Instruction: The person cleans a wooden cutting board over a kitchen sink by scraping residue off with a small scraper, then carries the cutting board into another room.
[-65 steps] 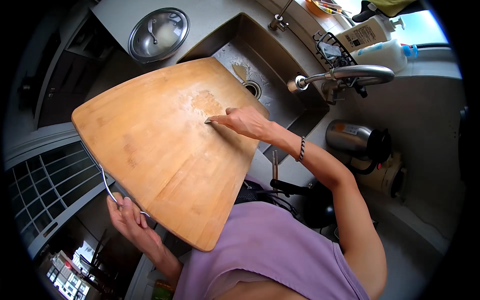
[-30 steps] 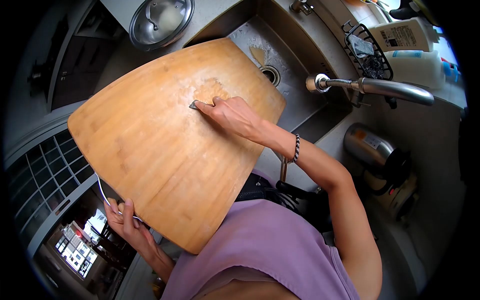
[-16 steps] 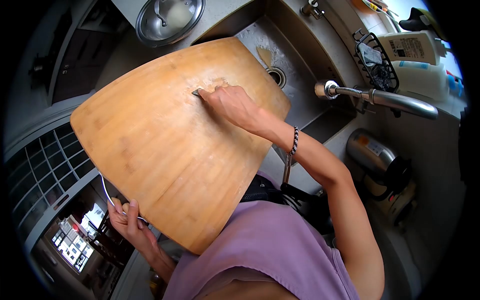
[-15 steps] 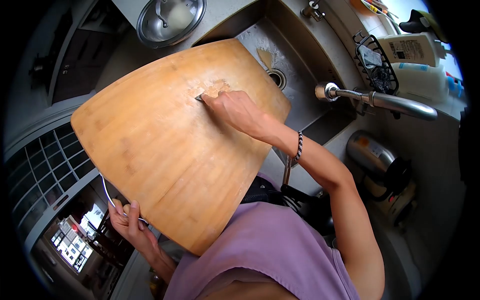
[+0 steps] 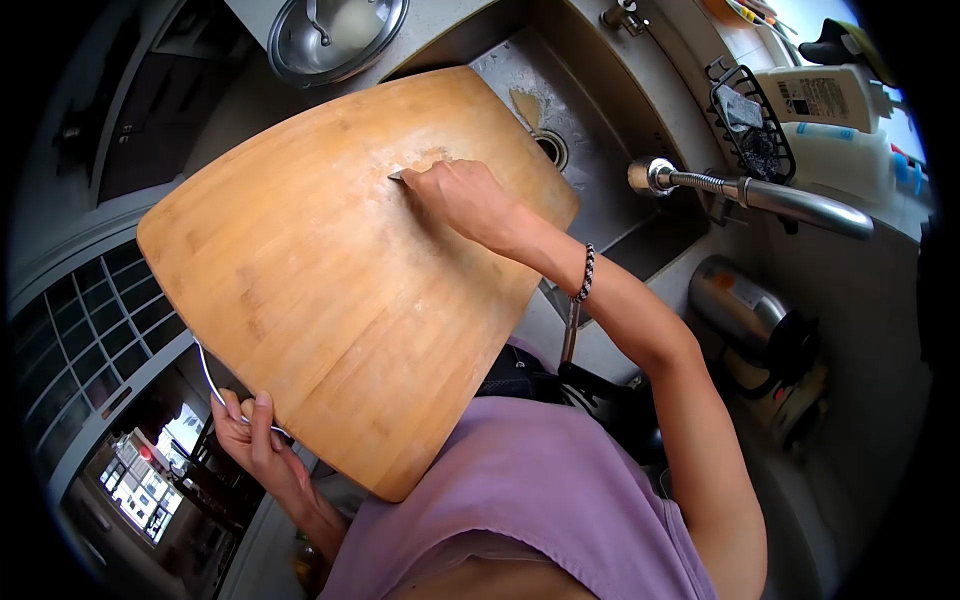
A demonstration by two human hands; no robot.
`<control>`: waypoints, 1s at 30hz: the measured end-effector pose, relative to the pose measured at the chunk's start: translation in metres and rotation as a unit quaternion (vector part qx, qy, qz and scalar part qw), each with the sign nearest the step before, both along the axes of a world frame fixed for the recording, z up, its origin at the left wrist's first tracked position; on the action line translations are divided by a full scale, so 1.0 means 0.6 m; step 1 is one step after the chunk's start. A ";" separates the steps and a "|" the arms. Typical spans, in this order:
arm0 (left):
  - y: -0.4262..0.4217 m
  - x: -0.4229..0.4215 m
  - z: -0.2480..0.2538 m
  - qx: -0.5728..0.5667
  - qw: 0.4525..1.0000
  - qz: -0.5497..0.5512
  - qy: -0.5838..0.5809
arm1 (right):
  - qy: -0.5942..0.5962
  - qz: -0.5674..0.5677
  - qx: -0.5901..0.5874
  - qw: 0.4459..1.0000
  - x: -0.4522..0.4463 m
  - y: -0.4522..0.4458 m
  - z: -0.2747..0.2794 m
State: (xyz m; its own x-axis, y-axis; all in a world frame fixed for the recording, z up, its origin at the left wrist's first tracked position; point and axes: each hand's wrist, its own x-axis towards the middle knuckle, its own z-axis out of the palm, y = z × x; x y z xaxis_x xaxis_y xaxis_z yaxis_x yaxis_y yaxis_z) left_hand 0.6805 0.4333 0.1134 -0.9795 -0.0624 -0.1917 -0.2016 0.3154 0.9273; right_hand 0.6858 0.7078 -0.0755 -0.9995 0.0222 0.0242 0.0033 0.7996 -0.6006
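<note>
A large wooden cutting board (image 5: 300, 270) is held tilted, its far end reaching over the sink. At its lower left corner my left hand (image 5: 255, 445) is closed around the board's curved metal handle (image 5: 208, 372). My right hand (image 5: 465, 200) is closed over the board's upper part. Just the tip of a thin metal blade (image 5: 397, 175) pokes out from its fingers against the wood; the rest is hidden in the grip. Around the blade lies a pale patch of scraped residue (image 5: 415, 160), with whitish smears across the surface.
The steel sink (image 5: 600, 130) has a drain (image 5: 550, 150) with a yellowish scrap (image 5: 526, 105) near it. A faucet (image 5: 790, 203) juts in from the right. A lidded pot (image 5: 340, 45) stands on the counter. A sponge rack (image 5: 750, 120) and bottles (image 5: 820, 98) line the back.
The board and both hands sit slightly higher and further left in view. My right hand has stayed at the residue patch, where fewer loose flakes show.
</note>
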 end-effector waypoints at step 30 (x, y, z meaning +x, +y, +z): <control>-0.003 0.002 0.005 -0.015 1.000 -0.006 -0.022 | 0.014 -0.160 -0.034 0.986 -0.050 0.075 -0.076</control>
